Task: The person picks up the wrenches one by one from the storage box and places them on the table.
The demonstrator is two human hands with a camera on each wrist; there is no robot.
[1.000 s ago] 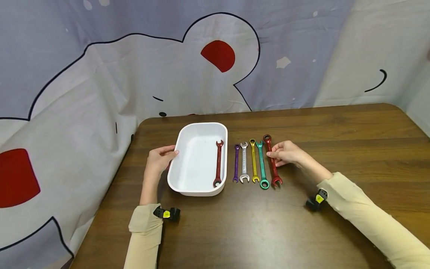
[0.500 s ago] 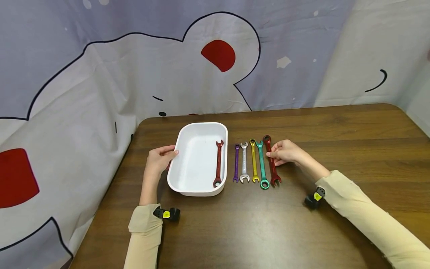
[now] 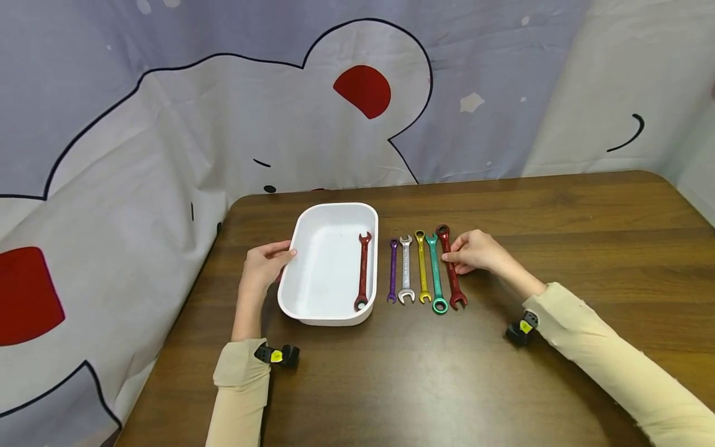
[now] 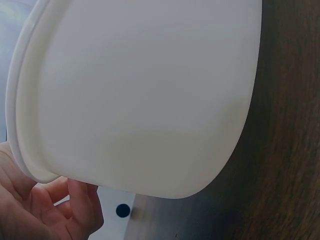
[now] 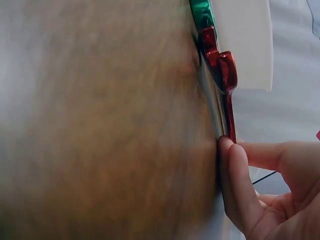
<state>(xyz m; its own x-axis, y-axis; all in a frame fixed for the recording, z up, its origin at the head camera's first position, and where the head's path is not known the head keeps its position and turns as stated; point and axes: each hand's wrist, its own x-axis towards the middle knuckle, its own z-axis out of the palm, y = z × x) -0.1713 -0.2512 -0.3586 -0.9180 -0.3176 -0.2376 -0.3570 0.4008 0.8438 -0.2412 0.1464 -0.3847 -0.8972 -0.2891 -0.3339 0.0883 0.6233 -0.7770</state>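
Note:
My left hand grips the left rim of a white tray, thumb over the edge and fingers outside below it; the left wrist view shows the tray's wall close up. Inside, along the right side, lies a red wrench. At the right end of a row on the table, my right hand pinches a second, larger red wrench by its shaft. Leftward from it lie a green wrench, a yellow wrench, a silver wrench and a purple wrench.
Everything stands on a brown wooden table. Behind its far edge hangs a printed curtain. A black wrist camera is strapped to the left forearm, and another wrist camera to the right.
The right hand has shifted slightly left with the larger red wrench, bringing its lower end nearer the green wrench. The left hand and tray have stayed put.

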